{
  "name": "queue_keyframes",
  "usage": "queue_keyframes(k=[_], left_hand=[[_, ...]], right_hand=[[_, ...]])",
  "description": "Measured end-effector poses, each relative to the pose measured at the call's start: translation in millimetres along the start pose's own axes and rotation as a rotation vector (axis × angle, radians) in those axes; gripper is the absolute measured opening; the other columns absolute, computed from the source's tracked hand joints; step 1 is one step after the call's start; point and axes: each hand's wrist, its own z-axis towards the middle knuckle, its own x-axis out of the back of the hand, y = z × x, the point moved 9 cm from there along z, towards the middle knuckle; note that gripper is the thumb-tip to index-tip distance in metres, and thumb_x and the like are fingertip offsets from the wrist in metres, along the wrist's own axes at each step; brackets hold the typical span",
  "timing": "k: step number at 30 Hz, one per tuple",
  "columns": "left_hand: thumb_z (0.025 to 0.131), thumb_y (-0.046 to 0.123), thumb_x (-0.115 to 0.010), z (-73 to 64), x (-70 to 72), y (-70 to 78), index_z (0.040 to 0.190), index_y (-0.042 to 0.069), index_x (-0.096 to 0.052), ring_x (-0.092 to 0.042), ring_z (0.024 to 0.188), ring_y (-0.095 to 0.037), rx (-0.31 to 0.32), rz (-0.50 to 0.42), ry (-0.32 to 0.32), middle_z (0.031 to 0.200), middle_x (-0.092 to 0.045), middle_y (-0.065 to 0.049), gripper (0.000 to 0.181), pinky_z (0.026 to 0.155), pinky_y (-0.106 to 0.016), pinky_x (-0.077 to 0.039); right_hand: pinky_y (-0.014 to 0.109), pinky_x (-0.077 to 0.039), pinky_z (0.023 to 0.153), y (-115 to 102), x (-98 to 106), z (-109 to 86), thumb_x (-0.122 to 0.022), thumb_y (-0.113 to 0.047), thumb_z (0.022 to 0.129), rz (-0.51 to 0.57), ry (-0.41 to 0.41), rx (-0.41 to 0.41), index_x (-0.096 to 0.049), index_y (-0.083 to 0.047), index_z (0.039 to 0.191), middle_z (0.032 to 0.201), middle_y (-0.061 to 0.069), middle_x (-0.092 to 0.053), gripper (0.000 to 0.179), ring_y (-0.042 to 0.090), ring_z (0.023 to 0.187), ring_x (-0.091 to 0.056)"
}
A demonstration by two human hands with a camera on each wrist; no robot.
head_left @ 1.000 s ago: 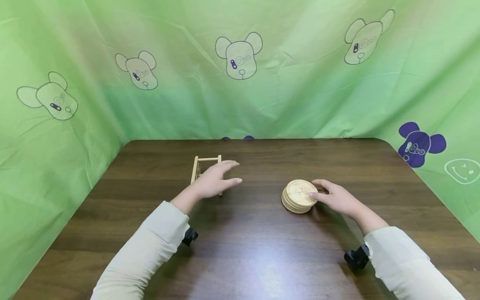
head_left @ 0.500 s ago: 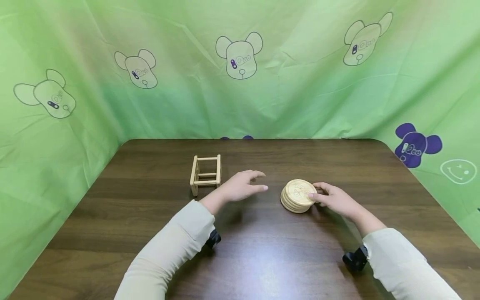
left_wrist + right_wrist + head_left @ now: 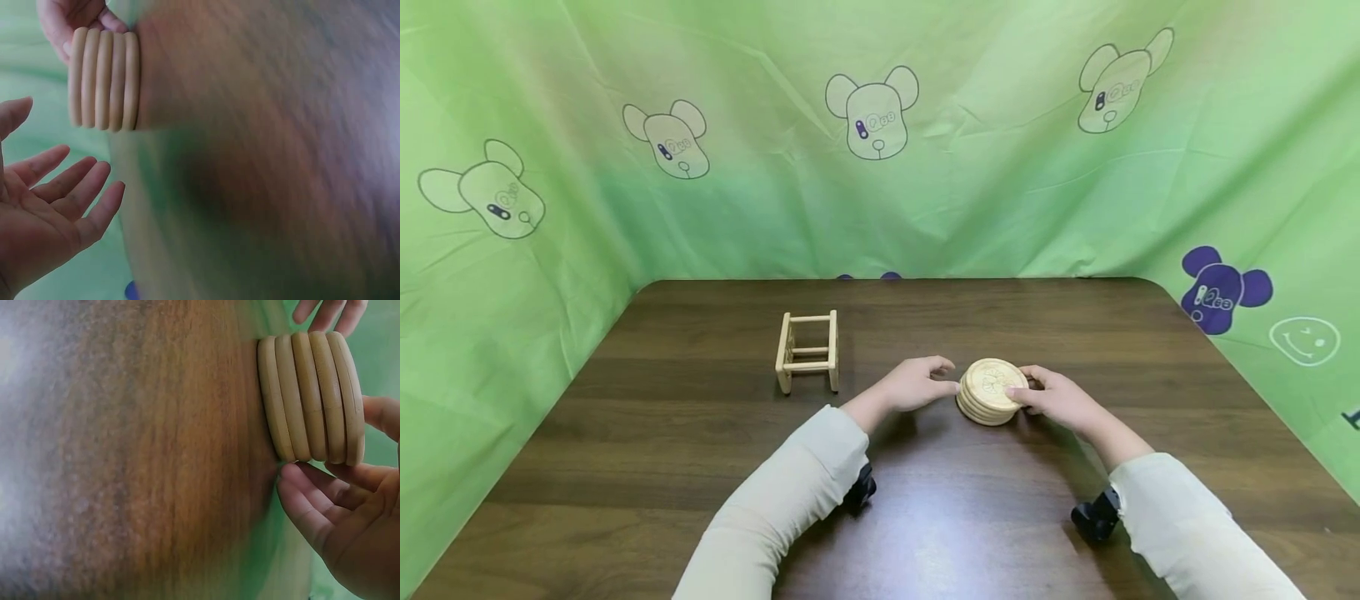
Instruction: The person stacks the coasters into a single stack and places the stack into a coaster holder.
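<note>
A stack of several round wooden coasters lies on the table right of centre, its top one engraved with a pattern. My right hand holds the stack at its right side. In the right wrist view its thumb rests on the top face and its fingers touch the rims. On the stack's other side, my left hand reaches in with thumb and fingers spread. The left wrist view shows a gap between the left hand's fingers and the coasters' rims.
A small wooden rack with posts and crossbars stands left of the hands. The dark wooden table reaches back to a green printed curtain that hangs round its far side and both flanks.
My left hand has moved right, away from the wooden rack and close to the coasters, leaving the rack in full view. The right hand stays at the stack.
</note>
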Motion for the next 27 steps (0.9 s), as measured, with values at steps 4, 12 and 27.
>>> queue_keyframes(k=[4, 12, 27], left_hand=[[0.084, 0.033, -0.054, 6.5, -8.7, 1.2, 0.120, 0.006, -0.049, -0.048, 0.106, -0.017, 0.018, -0.009, 0.011, 0.115, -0.053, -0.009, 0.045, 0.085, -0.024, -0.036], [0.083, 0.032, -0.055, 12.8, -18.7, 11.4, 0.122, 0.013, -0.049, -0.047, 0.107, -0.014, -0.013, -0.007, 0.023, 0.117, -0.053, -0.003, 0.044, 0.084, -0.022, -0.036], [0.079, 0.024, -0.062, 23.3, -22.7, 21.3, 0.108, 0.015, -0.060, -0.051, 0.089, -0.008, 0.027, 0.013, 0.148, 0.100, -0.060, 0.001, 0.031, 0.076, -0.019, -0.037]], right_hand=[[0.032, -0.046, 0.068, 2, -2, 0.7, -0.054, -0.019, 0.086, 0.046, -0.019, -0.018, -0.033, 0.018, 0.119, 0.100, 0.020, -0.052, 0.054, 0.011, 0.079, -0.052], [0.034, -0.046, 0.070, 0, -7, -0.4, -0.052, -0.016, 0.086, 0.091, -0.047, -0.054, -0.032, 0.020, 0.118, 0.098, 0.020, -0.052, 0.052, 0.013, 0.078, -0.053], [0.028, -0.046, 0.068, 3, -4, -4.9, -0.053, -0.014, 0.085, 0.172, 0.010, -0.104, -0.033, 0.019, 0.117, 0.092, 0.011, -0.050, 0.050, 0.007, 0.073, -0.051]])
